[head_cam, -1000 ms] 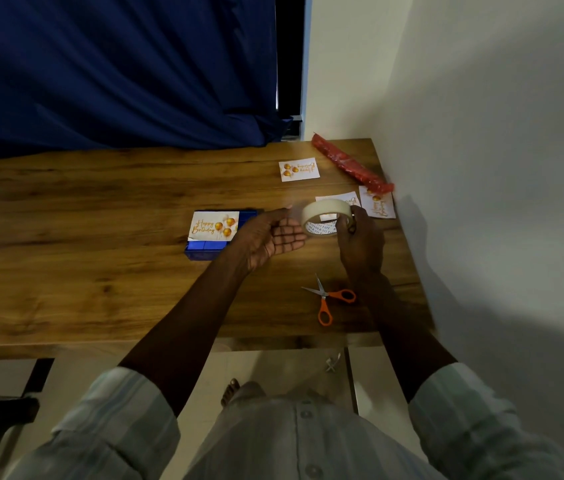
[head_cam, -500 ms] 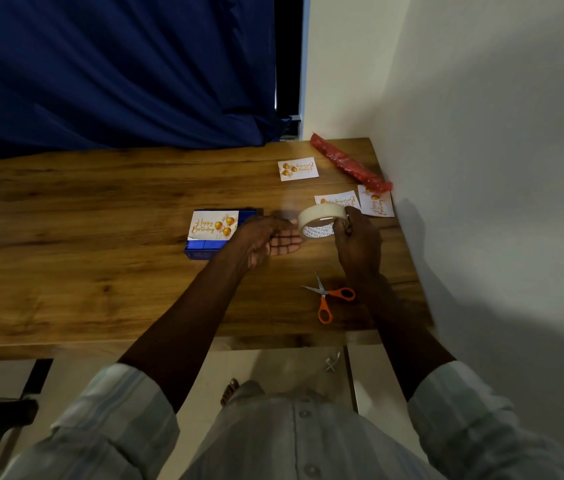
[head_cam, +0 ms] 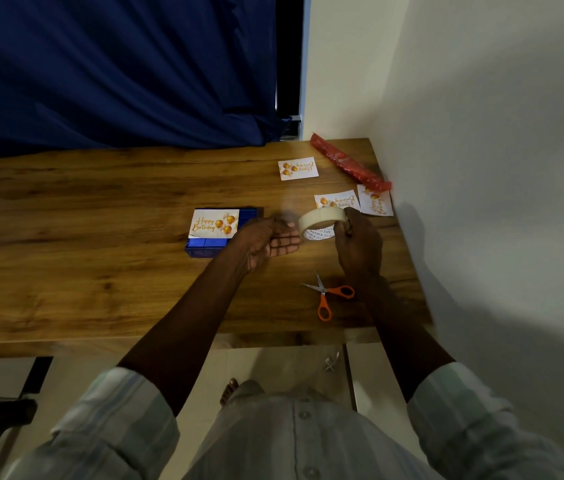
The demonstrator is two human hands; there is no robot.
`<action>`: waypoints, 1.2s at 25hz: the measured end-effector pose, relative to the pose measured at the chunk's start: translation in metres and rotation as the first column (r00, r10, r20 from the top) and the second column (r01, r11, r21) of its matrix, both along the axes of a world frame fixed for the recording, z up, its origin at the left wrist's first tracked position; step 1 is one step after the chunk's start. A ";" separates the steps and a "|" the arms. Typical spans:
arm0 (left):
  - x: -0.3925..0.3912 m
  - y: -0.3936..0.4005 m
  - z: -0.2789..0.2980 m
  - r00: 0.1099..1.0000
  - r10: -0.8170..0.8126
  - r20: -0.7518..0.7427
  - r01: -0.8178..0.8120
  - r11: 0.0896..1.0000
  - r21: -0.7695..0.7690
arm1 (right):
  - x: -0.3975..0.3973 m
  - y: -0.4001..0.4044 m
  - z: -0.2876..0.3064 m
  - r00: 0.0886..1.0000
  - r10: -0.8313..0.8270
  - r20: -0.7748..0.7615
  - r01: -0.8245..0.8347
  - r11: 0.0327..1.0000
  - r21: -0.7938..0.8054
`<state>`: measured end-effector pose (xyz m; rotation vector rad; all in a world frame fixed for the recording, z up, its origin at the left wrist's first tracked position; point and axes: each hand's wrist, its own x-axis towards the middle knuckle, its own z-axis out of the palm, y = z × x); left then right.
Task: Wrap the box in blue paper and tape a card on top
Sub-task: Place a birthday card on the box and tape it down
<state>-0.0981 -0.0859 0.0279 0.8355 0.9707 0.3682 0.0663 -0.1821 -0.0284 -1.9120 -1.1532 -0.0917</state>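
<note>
A box wrapped in blue paper (head_cam: 204, 249) lies on the wooden table (head_cam: 66, 237), with a white "Happy Birthday" card (head_cam: 214, 224) resting on its top. Just right of the box, my right hand (head_cam: 360, 247) grips a roll of clear tape (head_cam: 322, 220) above the table. My left hand (head_cam: 266, 242) is beside the roll, palm up, fingers fairly straight, its fingertips close to the roll's left edge. Whether those fingertips pinch the tape's end is too blurred to tell.
Orange-handled scissors (head_cam: 329, 296) lie near the table's front edge under my right forearm. Three more cards (head_cam: 298, 168) (head_cam: 337, 199) (head_cam: 376, 204) and a red roll of paper (head_cam: 350, 162) lie at the back right by the wall. A dark blue curtain hangs behind.
Both hands with the tape roll have drifted slightly down and left. My left hand's fingers have shifted a little closer to the roll's edge.
</note>
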 end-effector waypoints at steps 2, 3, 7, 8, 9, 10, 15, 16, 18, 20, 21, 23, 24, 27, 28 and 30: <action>0.000 -0.001 0.000 1.000 0.003 0.008 -0.003 1.000 -0.005 | -0.002 0.002 0.001 0.996 -0.036 -0.077 0.037 0.999 0.015; -0.001 -0.001 -0.001 1.000 0.002 0.012 -0.002 1.000 -0.009 | -0.003 0.002 0.002 0.993 -0.045 -0.113 0.048 0.999 0.022; 0.001 -0.004 -0.003 1.000 0.011 0.010 -0.011 1.000 -0.016 | -0.009 0.004 -0.002 0.978 -0.059 -0.202 0.066 0.997 0.028; 0.002 -0.004 -0.004 1.000 0.014 -0.001 -0.014 1.000 -0.010 | -0.011 0.003 -0.002 0.976 -0.067 -0.207 0.075 0.997 0.029; 0.003 -0.004 -0.005 1.000 0.019 -0.010 -0.019 1.000 -0.006 | -0.011 0.003 -0.004 0.976 -0.075 -0.203 0.083 0.996 0.034; 0.003 -0.004 -0.006 1.000 0.026 -0.017 -0.026 1.000 -0.008 | -0.012 0.002 -0.004 0.978 -0.079 -0.192 0.088 0.995 0.041; 0.005 -0.001 -0.009 1.000 0.020 -0.012 -0.020 0.999 -0.035 | -0.007 0.000 -0.008 0.979 -0.108 -0.172 0.109 0.994 0.000; 0.007 -0.001 -0.009 1.000 0.016 -0.006 -0.016 0.999 -0.034 | -0.007 -0.001 -0.009 0.980 -0.105 -0.171 0.105 0.994 -0.008; 0.008 -0.001 -0.009 1.000 0.008 0.013 -0.007 0.999 -0.046 | -0.005 -0.004 -0.010 0.983 -0.098 -0.155 0.096 0.995 -0.019; 0.008 0.000 -0.009 0.999 -0.012 0.043 0.015 0.997 -0.071 | -0.002 -0.007 -0.011 0.987 -0.090 -0.134 0.088 0.996 -0.023; 0.007 0.002 -0.009 0.998 -0.027 0.057 0.031 0.996 -0.083 | -0.001 -0.008 -0.012 0.988 -0.088 -0.130 0.085 0.996 -0.027; 0.006 0.004 -0.010 0.995 -0.046 0.088 0.056 0.993 -0.108 | 0.003 -0.010 -0.013 0.987 -0.091 -0.135 0.086 0.995 -0.045; 0.006 0.004 -0.011 0.993 -0.047 0.105 0.059 0.991 -0.118 | 0.004 -0.009 -0.013 0.985 -0.095 -0.146 0.088 0.995 -0.053; 0.009 0.003 -0.014 0.993 -0.036 0.113 0.050 0.991 -0.124 | 0.008 -0.009 -0.013 0.982 -0.089 -0.165 0.085 0.996 -0.035; 0.010 0.003 -0.015 0.993 -0.036 0.114 0.050 0.991 -0.121 | 0.009 -0.008 -0.012 0.981 -0.091 -0.173 0.088 0.996 -0.026; 0.011 0.004 -0.015 0.991 -0.043 0.124 0.056 0.993 -0.103 | 0.012 -0.007 -0.012 0.978 -0.092 -0.186 0.091 0.996 -0.013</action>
